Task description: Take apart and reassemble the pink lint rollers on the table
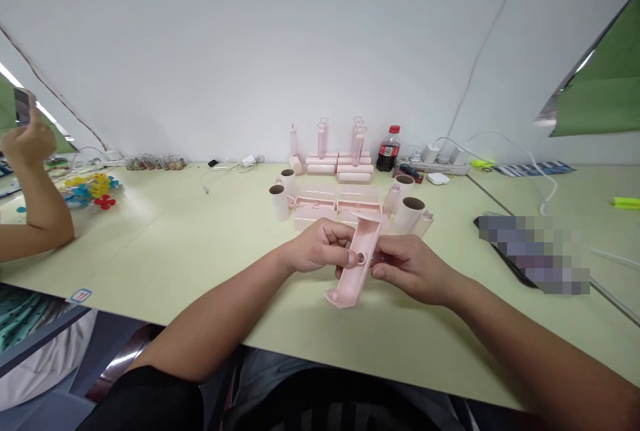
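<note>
Pale-green table [200, 217]: left hand [321, 247] clamps pink tray [352, 281], thumb inside, likely steadying it; right hand [419, 269] at three o'clock, finger grip unclear.

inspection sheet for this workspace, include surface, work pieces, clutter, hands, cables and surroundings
Surface: pale yellow-green tabletop, with a seam at right.
Work pieces: pale pink plastic trough held tilted; pale pink plastic boxes and white rolls with brown cores beyond it.
Clutter: dark cola bottle with red cap; multicoloured flower-shaped pieces at far left.
Hands: left hand grips the trough, thumb inside; right hand beside it, its grasp partly hidden.
Cables: white cable at right; white power strip by the wall.
Surroundings: plain white wall; green hanging fabric at right; co-worker's hand raised, holding a phone, at left.
</note>
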Available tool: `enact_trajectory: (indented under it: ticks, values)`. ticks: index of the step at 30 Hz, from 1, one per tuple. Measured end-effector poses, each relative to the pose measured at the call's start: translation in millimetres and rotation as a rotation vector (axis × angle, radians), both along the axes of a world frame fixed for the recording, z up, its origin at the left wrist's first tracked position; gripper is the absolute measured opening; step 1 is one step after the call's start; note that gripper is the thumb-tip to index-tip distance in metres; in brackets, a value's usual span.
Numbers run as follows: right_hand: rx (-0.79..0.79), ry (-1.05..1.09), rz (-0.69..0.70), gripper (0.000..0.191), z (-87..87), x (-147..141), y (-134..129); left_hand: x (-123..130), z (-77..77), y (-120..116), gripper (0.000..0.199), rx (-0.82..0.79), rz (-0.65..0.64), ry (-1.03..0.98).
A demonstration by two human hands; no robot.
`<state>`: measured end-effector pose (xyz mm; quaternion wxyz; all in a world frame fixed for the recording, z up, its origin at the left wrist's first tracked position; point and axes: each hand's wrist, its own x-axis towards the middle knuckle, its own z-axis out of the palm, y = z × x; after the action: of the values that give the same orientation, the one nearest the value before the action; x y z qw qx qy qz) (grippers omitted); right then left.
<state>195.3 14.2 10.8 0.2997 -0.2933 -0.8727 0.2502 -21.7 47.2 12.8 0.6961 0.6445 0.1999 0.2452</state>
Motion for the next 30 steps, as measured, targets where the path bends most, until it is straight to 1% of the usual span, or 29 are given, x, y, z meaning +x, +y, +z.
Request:
enact_trajectory:
  ticks: [3,7,9,11,13,14,16,18,20,22,25,27,28,30]
  values:
    - [0.017,-0.014,-0.024,0.041,2.1,-0.6,-1.1,1.9,2.8,-1.6,0.04,-0.005,0.026,0.018]
    - [0.036,-0.061,-0.081,0.038,1.8,2.0,0.6,1.6,1.5,-0.3,0.037,0.008,0.07,0.017]
    - [0.029,-0.114,-0.149,0.038,1.5,6.4,4.9,-3.9,2.3,2.5,0.038,0.023,0.15,-0.037]
    - [0.027,-0.143,-0.229,0.039,1.7,11.5,10.0,-15.0,7.7,6.3,0.039,0.07,0.274,-0.107]
    - [0.037,-0.138,-0.27,0.041,2.6,13.8,12.2,-30.5,18.1,10.0,0.036,0.197,0.402,-0.102]
    - [0.046,-0.133,-0.262,0.041,2.9,12.7,11.2,-38.8,24.6,11.3,0.03,0.296,0.444,-0.038]
    - [0.057,-0.146,-0.182,0.036,2.2,4.5,3.7,-53.7,37.3,12.3,0.02,0.52,0.537,0.149]
    - [0.067,-0.193,-0.055,0.03,-1.8,-11.5,-9.9,-63.2,46.6,11.6,0.019,0.65,0.535,0.385]
    - [0.105,-0.239,0.034,0.03,-9.6,-32.5,-26.0,-65.3,50.5,11.6,0.019,0.709,0.484,0.632]
    - [0.154,-0.319,0.076,0.035,-19.5,-54.8,-40.5,-61.1,49.2,14.7,0.019,0.796,0.451,0.86]
    - [0.2,-0.441,0.069,0.048,-31.9,-85.4,-51.4,-50.8,41.1,24.3,0.021,1.042,0.423,1.104]
    - [0.191,-0.474,0.047,0.053,-35.7,-101.5,-50.1,-45.5,33.5,30.2,0.021,1.186,0.385,1.186]
    - [0.176,-0.485,0.024,0.055,-36.4,-107.9,-47.6,-43.8,29.3,32.2,0.021,1.231,0.363,1.211]
    - [0.128,-0.516,-0.031,0.058,-36.2,-117.1,-40.5,-41.8,20.8,34.0,0.02,1.272,0.325,1.242]
